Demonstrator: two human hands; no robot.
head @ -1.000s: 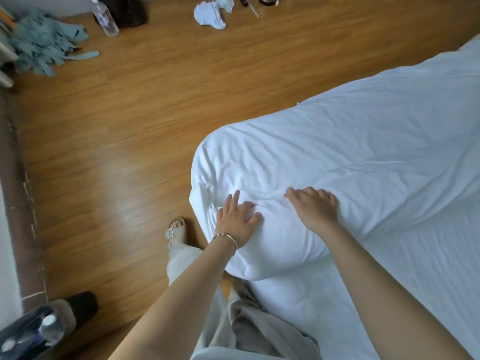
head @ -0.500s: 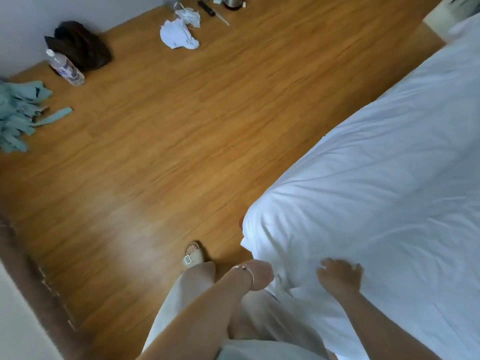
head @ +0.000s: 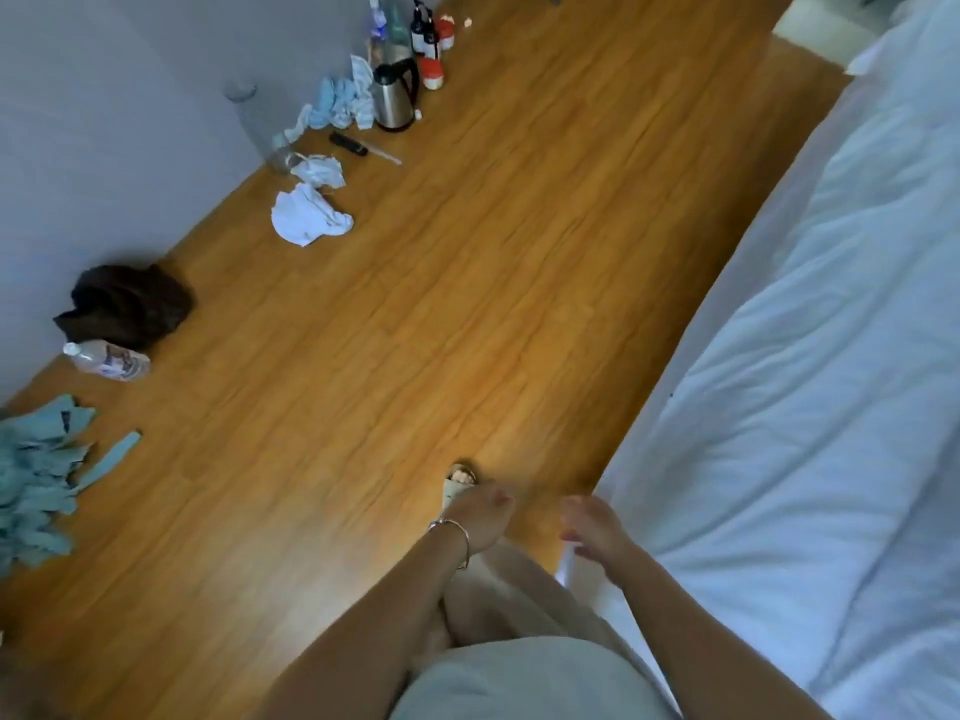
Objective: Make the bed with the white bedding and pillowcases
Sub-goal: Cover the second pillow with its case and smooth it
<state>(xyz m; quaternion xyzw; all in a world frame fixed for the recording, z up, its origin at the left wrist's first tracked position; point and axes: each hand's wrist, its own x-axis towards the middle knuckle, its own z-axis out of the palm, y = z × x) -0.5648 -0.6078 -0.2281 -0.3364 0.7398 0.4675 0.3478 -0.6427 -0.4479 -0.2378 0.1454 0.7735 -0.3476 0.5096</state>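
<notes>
Wooden flooring in a warm orange-brown fills the left and middle of the head view, with a pale wall along the upper left. On the right runs the bed (head: 691,356), its side draped in white, and over its top lies the rumpled white bedding (head: 810,418), reaching from the near right corner up to the far right edge of the frame.

Both hands hang in front of the person, off the bedding, low in the middle of the view. The right hand (head: 592,527) is just beside the bed's near edge, fingers loosely curled and holding nothing; whether it brushes the draped side cannot be told through the blur. The left hand (head: 480,517) is over the floor a little further from the bed, also loosely curled and empty, with a thin bracelet (head: 460,537) on its wrist. Just beyond it a sandalled foot (head: 460,483) stands on the floor.

Along the wall lie other things: a metal kettle (head: 395,96) with bottles (head: 423,28) behind it, crumpled white cloths (head: 309,213), a dark bag (head: 127,304), a plastic bottle (head: 106,361) on its side, and a heap of teal fabric strips (head: 36,480) at the left edge.
</notes>
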